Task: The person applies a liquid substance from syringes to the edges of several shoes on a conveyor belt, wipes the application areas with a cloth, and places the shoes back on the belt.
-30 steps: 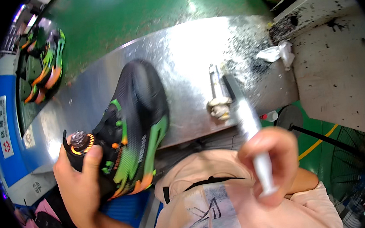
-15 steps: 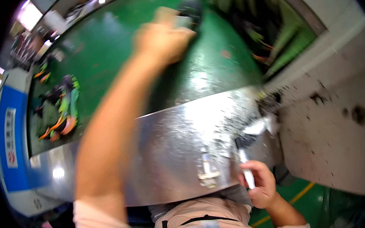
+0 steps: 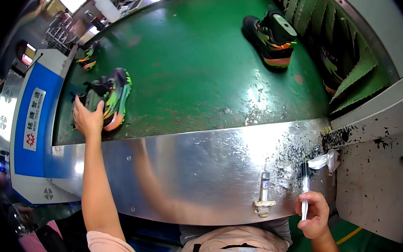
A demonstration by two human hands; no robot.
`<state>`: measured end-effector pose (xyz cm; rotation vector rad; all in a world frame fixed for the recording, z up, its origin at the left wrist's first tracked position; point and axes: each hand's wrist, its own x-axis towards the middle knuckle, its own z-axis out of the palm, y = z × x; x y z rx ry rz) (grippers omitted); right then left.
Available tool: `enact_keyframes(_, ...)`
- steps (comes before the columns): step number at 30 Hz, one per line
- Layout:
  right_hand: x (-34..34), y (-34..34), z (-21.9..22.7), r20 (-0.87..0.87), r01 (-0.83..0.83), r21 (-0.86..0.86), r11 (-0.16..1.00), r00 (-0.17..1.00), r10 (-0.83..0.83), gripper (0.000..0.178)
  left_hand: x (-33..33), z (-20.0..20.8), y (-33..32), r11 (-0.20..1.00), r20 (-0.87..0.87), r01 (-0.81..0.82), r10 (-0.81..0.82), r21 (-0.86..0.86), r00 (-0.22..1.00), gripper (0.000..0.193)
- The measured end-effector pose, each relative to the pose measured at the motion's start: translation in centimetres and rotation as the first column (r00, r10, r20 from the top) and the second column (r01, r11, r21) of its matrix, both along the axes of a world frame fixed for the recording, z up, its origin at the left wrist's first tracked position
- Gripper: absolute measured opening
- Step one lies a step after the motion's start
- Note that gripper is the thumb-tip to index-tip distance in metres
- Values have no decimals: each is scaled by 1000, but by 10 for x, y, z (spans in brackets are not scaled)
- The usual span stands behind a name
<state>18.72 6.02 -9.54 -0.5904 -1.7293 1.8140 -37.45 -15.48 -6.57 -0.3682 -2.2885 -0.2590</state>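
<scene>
On the left of the green belt, my left hand [image 3: 88, 118] has thumb and fingers around the grey-green last in a dark shoe [image 3: 80, 107]. Right beside it stands a black, green and orange sneaker [image 3: 116, 99]. In my right hand [image 3: 316, 211] is a syringe [image 3: 305, 179] with black contents and a white plunger, its tip pointing away from me over the metal ledge [image 3: 191, 174]. A second syringe [image 3: 264, 189] lies on that ledge. Farther right on the belt stands another sneaker [image 3: 273, 44] with a grey-green last in it.
The green belt [image 3: 183, 70] runs under a slatted green curtain [image 3: 346, 34] at the right, with a shoe [image 3: 332, 68] behind it. Another shoe [image 3: 88, 55] stands at the far left. A crumpled white cloth [image 3: 327, 161] lies by the black-stained machine wall [image 3: 371, 174].
My left hand has come away from the sneaker farther along the belt and moved left to the shoes there. My right hand still holds the syringe. The whole view has shifted.
</scene>
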Motion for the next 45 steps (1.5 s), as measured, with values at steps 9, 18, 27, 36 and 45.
enact_keyframes(9,-1,6,26,182,-112,-45,993,976,118,58,48,52,-28,838,610,246,-529,488,590,38)
enact_keyframes(18,22,-4,50,362,-395,90,914,868,339,52,159,107,-138,842,835,514,-156,-167,527,90)
enact_keyframes(27,17,7,42,81,-36,-423,906,994,77,47,139,91,-65,667,828,743,-390,-48,403,111)
enact_keyframes(36,9,-6,42,297,-62,-25,998,953,67,43,255,81,-90,461,412,876,-777,-141,475,40)
enact_keyframes(45,-40,-20,101,164,-71,-129,989,982,92,77,308,41,-130,648,348,754,-686,-107,639,20)
